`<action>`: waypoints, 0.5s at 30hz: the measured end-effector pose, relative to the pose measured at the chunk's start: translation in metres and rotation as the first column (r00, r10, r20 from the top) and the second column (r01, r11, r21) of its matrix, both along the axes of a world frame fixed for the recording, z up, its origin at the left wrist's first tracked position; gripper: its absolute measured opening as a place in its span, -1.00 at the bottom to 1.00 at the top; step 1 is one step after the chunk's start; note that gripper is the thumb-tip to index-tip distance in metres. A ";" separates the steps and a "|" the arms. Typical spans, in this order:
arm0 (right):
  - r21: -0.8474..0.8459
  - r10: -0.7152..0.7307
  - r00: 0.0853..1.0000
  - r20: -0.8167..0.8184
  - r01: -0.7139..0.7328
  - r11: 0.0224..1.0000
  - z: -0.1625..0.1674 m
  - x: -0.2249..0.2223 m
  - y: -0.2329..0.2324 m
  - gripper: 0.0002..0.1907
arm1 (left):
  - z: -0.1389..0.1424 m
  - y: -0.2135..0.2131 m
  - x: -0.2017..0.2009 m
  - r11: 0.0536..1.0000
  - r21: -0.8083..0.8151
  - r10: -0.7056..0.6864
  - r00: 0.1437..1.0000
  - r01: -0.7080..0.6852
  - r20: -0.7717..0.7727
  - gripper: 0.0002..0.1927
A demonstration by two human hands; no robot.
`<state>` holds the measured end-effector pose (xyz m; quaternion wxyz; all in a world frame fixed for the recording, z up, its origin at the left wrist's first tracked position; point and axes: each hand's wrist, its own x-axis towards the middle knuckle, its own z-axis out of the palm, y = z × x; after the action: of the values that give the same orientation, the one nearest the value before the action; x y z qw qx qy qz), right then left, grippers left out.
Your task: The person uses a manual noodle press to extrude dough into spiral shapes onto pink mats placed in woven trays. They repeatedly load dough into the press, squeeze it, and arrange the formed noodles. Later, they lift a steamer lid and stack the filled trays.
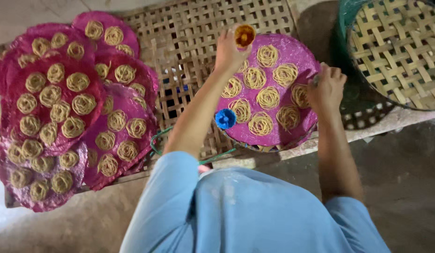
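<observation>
Over pink tray [292, 51], left hand [229, 51] gripping press [245, 35]

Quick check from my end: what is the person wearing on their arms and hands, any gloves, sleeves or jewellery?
Both arms are bare from above the elbow down. The left hand and right hand wear no gloves, and no rings, watch or bracelets show. The only clothing is a light blue short-sleeved shirt, its sleeves ending on the upper arms, with faint pale dusty marks on the cloth.

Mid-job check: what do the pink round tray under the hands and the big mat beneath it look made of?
Pink tray: seemingly woven plastic or dyed fibre, with a glittery textured surface; hard to tell which. Mat: split bamboo or cane, judging by flat tan strips in an open lattice.
</observation>
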<state>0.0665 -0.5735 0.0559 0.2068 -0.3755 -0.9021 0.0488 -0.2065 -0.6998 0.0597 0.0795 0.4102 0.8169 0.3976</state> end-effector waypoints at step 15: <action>-0.262 0.762 0.638 -0.111 -0.758 0.597 0.034 -0.069 -0.179 -0.12 | -0.079 -0.195 0.099 0.991 -0.127 -0.049 0.999 0.050 0.012 -0.18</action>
<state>-0.0021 -0.7523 0.0899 0.1045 0.0183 -0.9601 0.2586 -0.1073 -0.8949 -0.0190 0.1190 0.4226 0.8298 0.3444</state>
